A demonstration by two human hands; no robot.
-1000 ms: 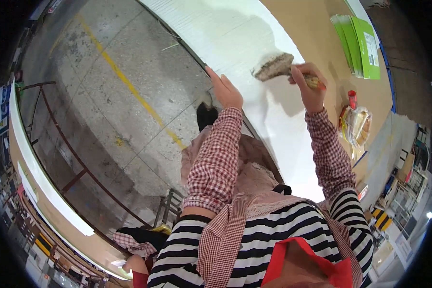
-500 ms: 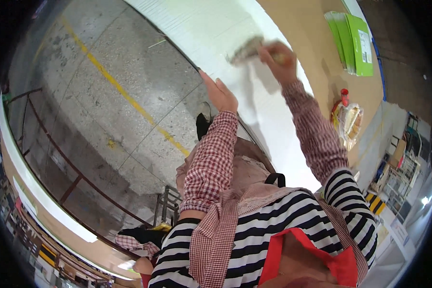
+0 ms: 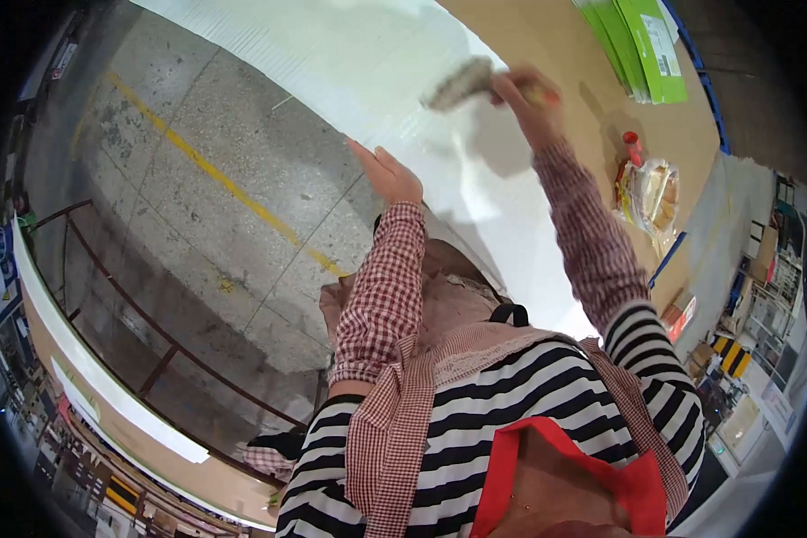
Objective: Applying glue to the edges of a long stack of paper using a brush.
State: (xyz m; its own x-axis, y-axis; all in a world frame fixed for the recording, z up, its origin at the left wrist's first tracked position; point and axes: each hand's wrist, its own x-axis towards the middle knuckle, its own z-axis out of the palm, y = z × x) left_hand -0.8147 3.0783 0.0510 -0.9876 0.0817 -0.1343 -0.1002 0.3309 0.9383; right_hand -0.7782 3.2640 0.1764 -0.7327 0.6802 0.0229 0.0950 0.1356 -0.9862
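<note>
A long white sheet lies over the tan tabletop and runs up to the table edge in front of me. My left hand rests at the sheet's near edge, its fingers stretched out together and the thumb a little raised. Over the sheet, my right hand is closed round the handle of a brush. The brush has a wide grey-brown head pointing left, smeared by motion, and an orange-red bit shows beyond my fist. Whether the bristles touch the sheet I cannot tell.
Several green printed folders lie at the far right of the table. Nearer are a small red-topped container and a clear plastic bag. Left of the table is grey floor with a yellow line and a brown metal frame.
The whole view has shifted, so the folders sit higher and more of the sheet shows at left. My right hand still holds the brush in blurred motion; my left hand stays at the edge.
</note>
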